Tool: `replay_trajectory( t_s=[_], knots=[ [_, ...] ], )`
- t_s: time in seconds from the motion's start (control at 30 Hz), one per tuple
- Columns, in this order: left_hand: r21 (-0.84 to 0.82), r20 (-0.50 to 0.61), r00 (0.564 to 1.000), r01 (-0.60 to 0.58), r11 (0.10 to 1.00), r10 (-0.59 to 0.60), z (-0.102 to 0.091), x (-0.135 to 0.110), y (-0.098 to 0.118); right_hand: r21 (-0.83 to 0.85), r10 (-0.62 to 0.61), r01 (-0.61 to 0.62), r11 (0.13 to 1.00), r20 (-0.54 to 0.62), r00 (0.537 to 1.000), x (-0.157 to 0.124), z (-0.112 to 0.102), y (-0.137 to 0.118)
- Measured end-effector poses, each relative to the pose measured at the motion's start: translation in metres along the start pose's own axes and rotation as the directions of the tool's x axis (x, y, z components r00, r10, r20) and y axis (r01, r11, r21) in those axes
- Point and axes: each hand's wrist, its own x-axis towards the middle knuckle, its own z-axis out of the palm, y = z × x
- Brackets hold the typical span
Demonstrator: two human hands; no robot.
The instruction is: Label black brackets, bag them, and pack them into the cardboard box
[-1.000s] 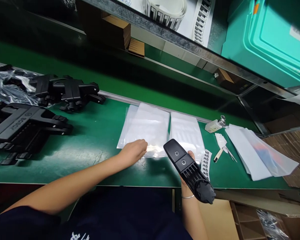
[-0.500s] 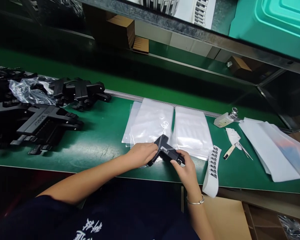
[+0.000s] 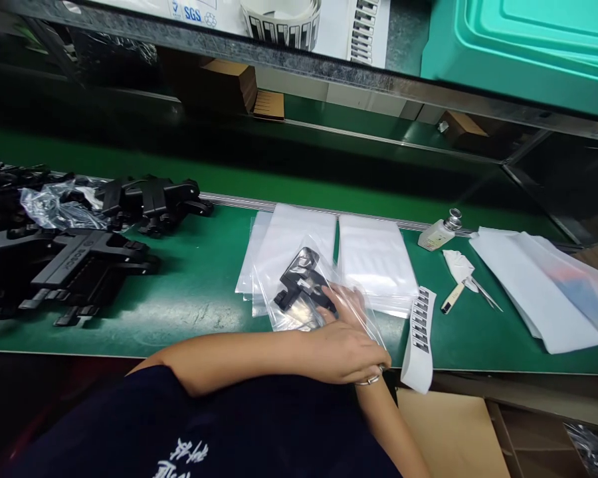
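Observation:
A black plastic bracket [image 3: 299, 282] with a small pale label lies inside a clear plastic bag [image 3: 274, 317]. My right hand [image 3: 346, 304] is inside the bag too, its fingers closed on the bracket's near right end. Over my right wrist crosses my left hand [image 3: 351, 352], its fingers curled at the open edge of the bag beside the bracelet [image 3: 371, 380]. Beneath lies one stack of clear bags [image 3: 299, 229], and a second stack of bags [image 3: 376, 255] is just to the right.
Black brackets [image 3: 80, 259] and crumpled plastic [image 3: 62, 206] fill the left. Rightward are a label strip [image 3: 419, 338], a knife [image 3: 452, 297], tweezers [image 3: 487, 293], a bottle [image 3: 438, 234] and plastic sheets [image 3: 533, 292]. A metal shelf edge [image 3: 329, 66] with a teal bin [image 3: 518, 60] overhangs.
The bracket, held bare in both hands before, is now inside a clear bag with my right hand. My left hand has left the bracket and moved right to the bag's edge.

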Motion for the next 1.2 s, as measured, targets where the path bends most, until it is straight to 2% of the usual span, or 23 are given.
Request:
replay_trajectory(
  t_s=[0.07, 0.13, 0.2, 0.27, 0.33, 0.4, 0.47, 0.5, 0.53, 0.57, 0.63, 0.67, 0.73, 0.8, 0.87, 0.9, 0.97, 1.03, 1.07, 1.1, 1.13, 1.17, 1.2],
  knots=[
    [0.019, -0.038, 0.999, 0.031, 0.999, -0.03, -0.028, -0.012, -0.007, -0.06, -0.083, 0.082, 0.995, -0.015, 0.996, -0.004, -0.013, -0.005],
    [0.116, -0.035, 0.981, 0.194, 0.974, -0.192, -0.063, -0.026, -0.017, -0.102, -0.192, 0.194, 0.976, 0.027, 0.981, -0.007, -0.026, -0.013],
    [0.166, 0.084, 0.923, 0.358, 0.919, -0.375, -0.091, -0.036, -0.027, -0.108, -0.306, 0.318, 0.942, 0.111, 0.946, -0.006, -0.034, -0.021],
    [0.106, 0.251, 0.845, 0.461, 0.881, -0.472, -0.107, -0.046, -0.033, -0.065, -0.388, 0.404, 0.913, 0.178, 0.905, -0.002, -0.037, -0.027],
    [-0.047, 0.323, 0.787, 0.567, 0.822, -0.525, -0.108, -0.058, -0.037, -0.001, -0.32, 0.322, 0.947, 0.094, 0.943, 0.004, -0.039, -0.026],
    [-0.251, 0.245, 0.739, 0.674, 0.695, -0.628, -0.097, -0.074, -0.041, 0.084, -0.03, 0.04, 0.996, -0.112, 0.993, 0.009, -0.043, -0.022],
    [-0.477, 0.093, 0.651, 0.693, 0.54, -0.753, -0.081, -0.09, -0.045, 0.21, 0.272, -0.212, 0.954, -0.32, 0.908, 0.013, -0.047, -0.02],
    [-0.571, 0.026, 0.595, 0.668, 0.477, -0.803, -0.072, -0.096, -0.046, 0.244, 0.316, -0.237, 0.94, -0.369, 0.874, 0.015, -0.049, -0.021],
    [-0.638, -0.024, 0.542, 0.639, 0.43, -0.84, -0.063, -0.1, -0.047, 0.237, 0.273, -0.194, 0.952, -0.371, 0.888, 0.018, -0.049, -0.025],
    [-0.672, -0.053, 0.498, 0.623, 0.399, -0.866, -0.056, -0.103, -0.046, 0.197, 0.163, -0.1, 0.975, -0.335, 0.928, 0.022, -0.049, -0.031],
    [-0.656, -0.048, 0.464, 0.654, 0.378, -0.885, -0.045, -0.104, -0.043, 0.087, -0.068, 0.081, 0.993, -0.142, 0.988, 0.034, -0.044, -0.046],
    [-0.62, -0.028, 0.473, 0.683, 0.386, -0.881, -0.041, -0.104, -0.04, 0.041, -0.102, 0.104, 0.994, -0.036, 0.994, 0.041, -0.042, -0.053],
    [-0.525, 0.011, 0.54, 0.719, 0.455, -0.842, -0.035, -0.106, -0.034, 0.003, -0.053, 0.053, 0.999, 0.127, 0.99, 0.055, -0.039, -0.062],
    [-0.407, 0.001, 0.65, 0.695, 0.593, -0.76, -0.031, -0.111, -0.03, 0.083, -0.043, 0.02, 0.996, 0.279, 0.959, 0.062, -0.041, -0.063],
    [-0.256, -0.086, 0.765, 0.603, 0.756, -0.639, -0.028, -0.114, -0.03, 0.222, -0.092, 0.003, 0.975, 0.391, 0.916, 0.059, -0.049, -0.057],
    [-0.199, -0.124, 0.812, 0.543, 0.816, -0.571, -0.026, -0.112, -0.03, 0.282, -0.105, -0.015, 0.959, 0.405, 0.908, 0.053, -0.055, -0.051],
    [-0.152, -0.207, 0.864, 0.435, 0.888, -0.459, -0.023, -0.103, -0.028, 0.366, -0.044, -0.09, 0.926, 0.342, 0.939, 0.032, -0.073, -0.038],
    [-0.161, -0.262, 0.878, 0.369, 0.915, -0.4, -0.017, -0.092, -0.028, 0.41, 0.162, -0.206, 0.888, 0.141, 0.977, -0.004, -0.1, -0.024],
    [-0.149, -0.265, 0.878, 0.371, 0.916, -0.399, -0.012, -0.088, -0.031, 0.413, 0.307, -0.274, 0.869, -0.015, 0.952, -0.027, -0.118, -0.018],
    [-0.112, -0.251, 0.875, 0.399, 0.91, -0.414, -0.006, -0.087, -0.038, 0.398, 0.454, -0.353, 0.847, -0.196, 0.869, -0.053, -0.138, -0.013],
    [-0.049, -0.215, 0.868, 0.447, 0.893, -0.447, 0.002, -0.088, -0.049, 0.355, 0.561, -0.44, 0.825, -0.412, 0.718, -0.082, -0.16, -0.008],
    [0.041, -0.164, 0.855, 0.503, 0.863, -0.491, 0.009, -0.091, -0.064, 0.304, 0.582, -0.523, 0.796, -0.621, 0.524, -0.111, -0.184, -0.005],
    [0.141, -0.105, 0.838, 0.545, 0.826, -0.535, 0.016, -0.096, -0.084, 0.261, 0.527, -0.593, 0.762, -0.782, 0.333, -0.141, -0.208, -0.001]
  ],
)
